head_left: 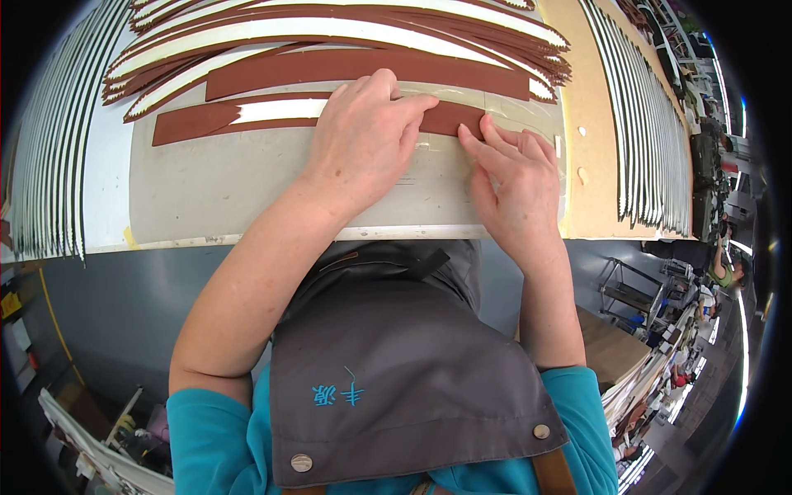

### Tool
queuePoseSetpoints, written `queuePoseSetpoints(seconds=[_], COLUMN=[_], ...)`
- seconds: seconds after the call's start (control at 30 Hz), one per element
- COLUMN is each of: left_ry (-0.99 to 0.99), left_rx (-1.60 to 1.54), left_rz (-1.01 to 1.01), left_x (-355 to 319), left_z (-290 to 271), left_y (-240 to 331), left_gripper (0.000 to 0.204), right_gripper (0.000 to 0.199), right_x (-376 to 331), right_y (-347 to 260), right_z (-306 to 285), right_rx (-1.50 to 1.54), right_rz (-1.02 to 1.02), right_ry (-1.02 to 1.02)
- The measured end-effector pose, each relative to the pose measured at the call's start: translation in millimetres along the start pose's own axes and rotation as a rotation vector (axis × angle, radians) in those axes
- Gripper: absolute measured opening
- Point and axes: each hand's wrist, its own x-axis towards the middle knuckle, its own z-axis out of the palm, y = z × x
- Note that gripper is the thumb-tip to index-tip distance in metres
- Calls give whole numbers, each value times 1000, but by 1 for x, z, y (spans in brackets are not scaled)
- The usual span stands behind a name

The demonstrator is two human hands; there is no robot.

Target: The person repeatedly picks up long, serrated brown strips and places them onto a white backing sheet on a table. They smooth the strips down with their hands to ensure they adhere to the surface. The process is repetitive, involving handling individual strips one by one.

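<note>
A long reddish-brown strip (195,124), apparently leather, lies across the grey work mat, with a white strip (280,110) showing along its left half. My left hand (359,136) presses over the strip's middle, fingers bent and closed against it, hiding that stretch. At the strip's right end, my right hand (521,169) has its fingertips closed on the brown edge; its thumb is partly tucked below. Just beyond, a second brown strip (363,73) lies flat, parallel to the first.
Farther back lies a pile of brown and white strips (330,33) with jagged ends. Rows of dark-edged white strips (62,132) hang at the left, and more strips (643,124) at the right. The table's front edge (190,244) runs before my apron. People and shelves stand far right.
</note>
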Motion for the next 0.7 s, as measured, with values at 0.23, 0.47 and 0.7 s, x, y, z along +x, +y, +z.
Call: queuePoseSetpoints(seconds=[0.23,0.47,0.7], left_ry=[31,-117,-115], left_rx=[62,103,92], left_rz=[67,241,202], left_x=[1,5,2], left_z=[0,9,17], left_y=[3,16,21], left_gripper=[25,40,33], right_gripper=[44,43,41], right_x=[1,-1,-4], right_y=[2,2,3], right_z=[0,0,8], right_rx=[33,31,75], right_rz=[-6,-4,16], right_ry=[16,25,69])
